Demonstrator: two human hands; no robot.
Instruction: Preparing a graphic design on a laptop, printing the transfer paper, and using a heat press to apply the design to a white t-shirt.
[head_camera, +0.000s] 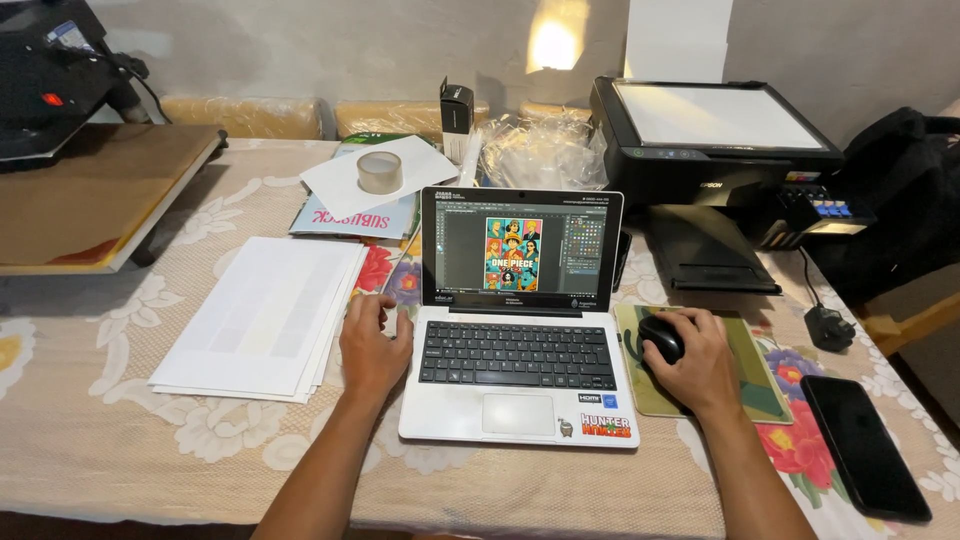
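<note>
Pointing away: mouse (662, 336) under right hand (697, 362)

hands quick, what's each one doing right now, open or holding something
Left hand: open, holds nothing, lying on the tablecloth beside the white laptop.
Right hand: closed over the black mouse on the mouse pad.

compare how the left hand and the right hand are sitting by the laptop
The left hand lies on the tablecloth beside the laptop, holding nothing; the right hand is cupped over a black mouse. The left hand is next to a paper stack; the right hand is over a green mouse pad. Both flank the keyboard.
</note>
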